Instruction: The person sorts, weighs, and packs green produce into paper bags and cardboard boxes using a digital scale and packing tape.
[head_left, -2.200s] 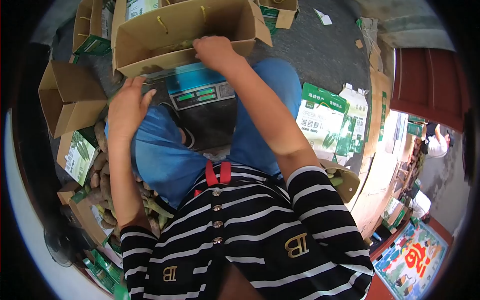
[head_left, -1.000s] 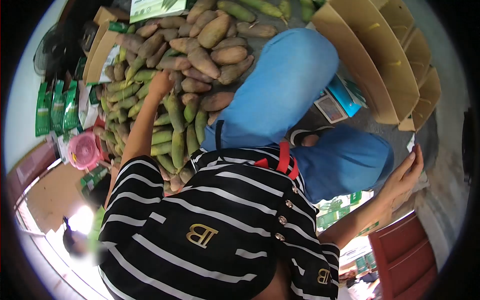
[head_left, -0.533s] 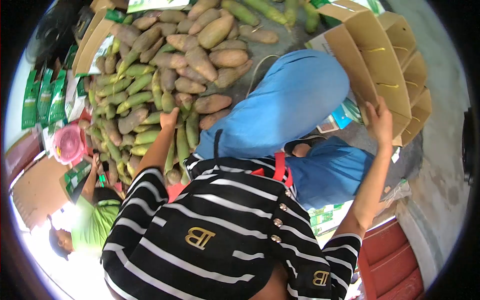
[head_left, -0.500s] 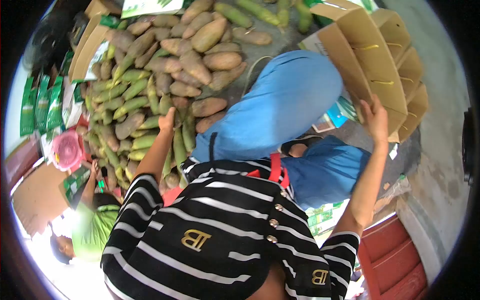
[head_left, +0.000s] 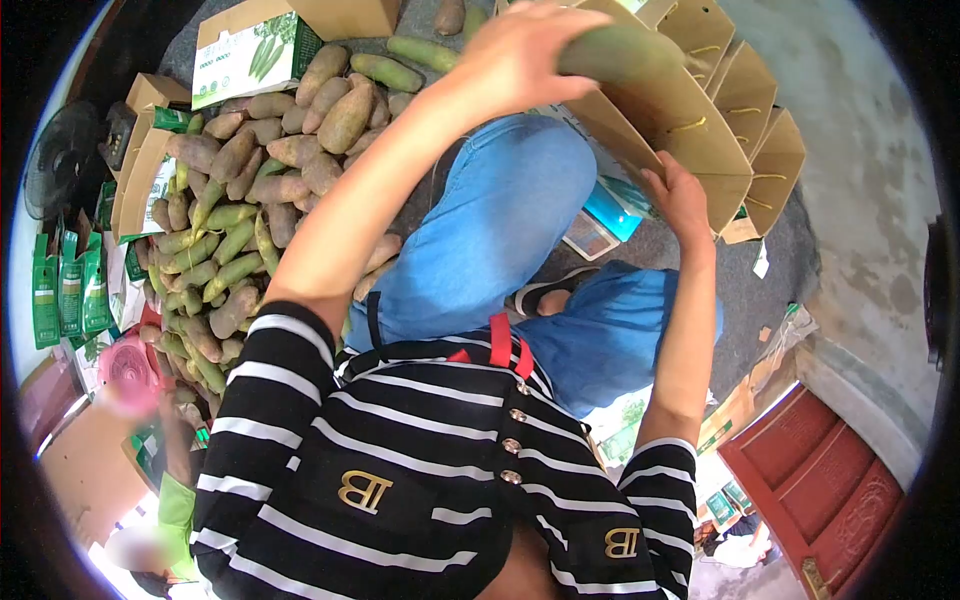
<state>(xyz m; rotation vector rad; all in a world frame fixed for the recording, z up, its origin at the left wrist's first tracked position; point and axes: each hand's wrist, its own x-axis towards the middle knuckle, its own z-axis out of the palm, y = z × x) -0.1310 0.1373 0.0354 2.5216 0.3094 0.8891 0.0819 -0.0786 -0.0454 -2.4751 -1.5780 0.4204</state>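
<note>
My left hand (head_left: 520, 55) is raised at the top of the view, shut on a long green vegetable (head_left: 625, 50) held over the mouth of an open cardboard box (head_left: 700, 120). My right hand (head_left: 680, 200) grips the near edge of that box. A big pile of green and brown vegetables (head_left: 250, 200) lies on the floor to my left. A blue weighing scale (head_left: 605, 215) sits under the box, by my knees in blue trousers.
More open cardboard boxes (head_left: 775, 165) stand behind the first one. Printed cartons (head_left: 255, 55), green packets (head_left: 60, 290) and a fan (head_left: 60, 160) line the left side. Another person (head_left: 170, 500) is at lower left. A red door (head_left: 830, 480) is at lower right.
My left hand has left the pile and risen to the box with a green vegetable in it. My right hand has stayed on the box edge.
</note>
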